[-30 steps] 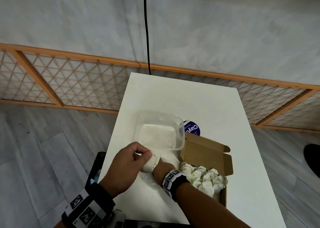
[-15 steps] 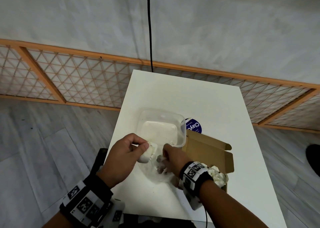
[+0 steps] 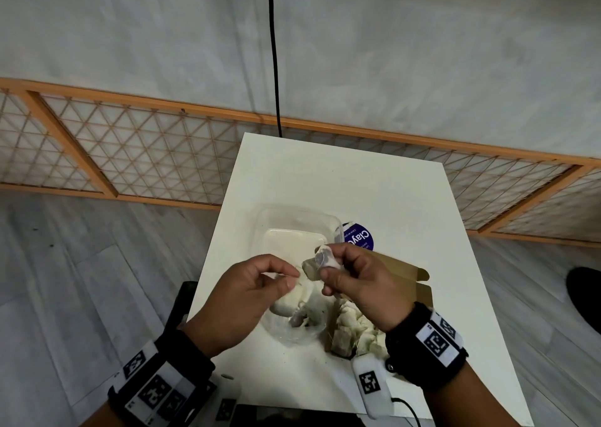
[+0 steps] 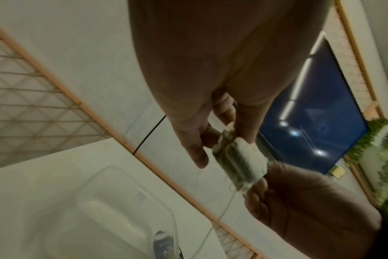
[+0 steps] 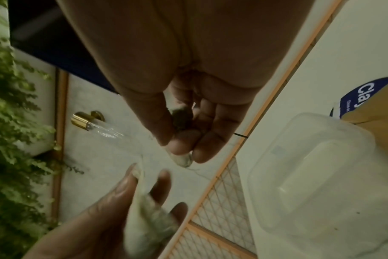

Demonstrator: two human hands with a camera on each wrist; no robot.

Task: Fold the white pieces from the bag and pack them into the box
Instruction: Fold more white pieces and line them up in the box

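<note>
A small white piece is held up between both hands over the table. My right hand pinches one end of it; in the right wrist view the right hand grips a small white tip. My left hand pinches the other end, and the left wrist view shows the left hand holding the white piece with a thin thread hanging from it. Below lies the clear bag with more white pieces. The cardboard box stands open at the right, with folded white pieces inside.
A clear plastic container sits behind the hands on the white table, with a purple label beside it. A black cable hangs at the far table edge. A wooden lattice fence runs behind.
My right hand has left the box, passed over the bag and risen. Both hands now hold a white piece between them, higher above the bag than before.
</note>
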